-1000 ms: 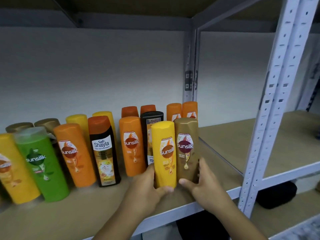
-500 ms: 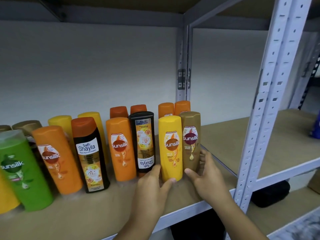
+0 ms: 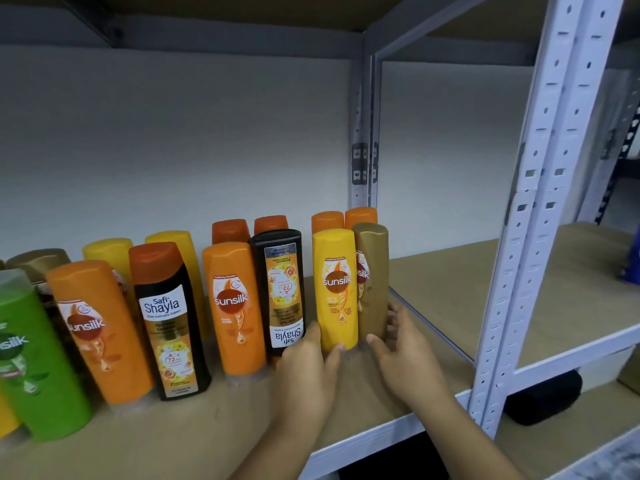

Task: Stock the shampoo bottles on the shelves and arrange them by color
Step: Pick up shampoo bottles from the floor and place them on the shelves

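Head: L hand [image 3: 306, 370] round yellow btl [image 3: 337, 292]

Label of gold bottle [image 3: 374, 299] half behind yellow bottle [image 3: 335, 268]

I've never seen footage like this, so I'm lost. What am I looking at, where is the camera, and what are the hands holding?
No machine here: these are a person's two bare hands, filmed by one camera worn on the head, looking forward and down. The left hand grips the base of a yellow bottle; the right hand grips the gold bottle right beside it. Both stand on a wooden shelf, next to an upside-down black bottle and an orange bottle.
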Available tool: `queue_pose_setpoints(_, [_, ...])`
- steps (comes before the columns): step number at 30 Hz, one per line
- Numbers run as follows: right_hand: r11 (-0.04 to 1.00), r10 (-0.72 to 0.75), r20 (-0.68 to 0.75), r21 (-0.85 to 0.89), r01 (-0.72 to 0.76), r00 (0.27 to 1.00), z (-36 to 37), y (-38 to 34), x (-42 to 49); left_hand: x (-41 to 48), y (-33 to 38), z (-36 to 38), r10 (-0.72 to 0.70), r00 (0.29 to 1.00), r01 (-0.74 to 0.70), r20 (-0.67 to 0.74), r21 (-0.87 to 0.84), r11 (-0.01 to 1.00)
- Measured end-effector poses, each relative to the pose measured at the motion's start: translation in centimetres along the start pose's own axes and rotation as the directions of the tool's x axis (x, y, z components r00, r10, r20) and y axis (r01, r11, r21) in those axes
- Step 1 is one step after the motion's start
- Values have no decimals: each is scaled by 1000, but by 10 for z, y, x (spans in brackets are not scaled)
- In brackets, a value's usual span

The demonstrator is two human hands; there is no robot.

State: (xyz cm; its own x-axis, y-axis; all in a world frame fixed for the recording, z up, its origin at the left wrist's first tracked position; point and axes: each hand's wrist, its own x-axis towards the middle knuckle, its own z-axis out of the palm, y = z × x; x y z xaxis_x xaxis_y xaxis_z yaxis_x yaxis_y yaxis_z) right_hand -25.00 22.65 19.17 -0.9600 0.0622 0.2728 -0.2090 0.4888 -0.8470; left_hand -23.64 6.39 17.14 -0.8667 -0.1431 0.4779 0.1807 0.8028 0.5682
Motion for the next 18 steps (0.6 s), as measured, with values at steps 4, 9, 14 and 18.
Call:
queue_pose_setpoints(4, [1000, -3, 15, 13, 3, 1000, 3, 4, 6, 4, -2, 6, -5, 1000, 5, -7, 19, 1000])
queue_pose_setpoints(9, [1000, -19, -5, 1, 19, 1000, 5, 8, 11, 9, -4, 11, -2, 1000, 2, 1, 35, 999])
queue_pose_setpoints(14, [999, -31, -61, -39, 28, 998, 7, 14, 18, 13, -3, 13, -19, 999, 18, 26, 40, 999])
queue_pose_setpoints(18, [998, -44, -61, -46, 42, 997, 7, 14, 17, 15, 1, 12, -25, 998, 20, 63, 69, 997])
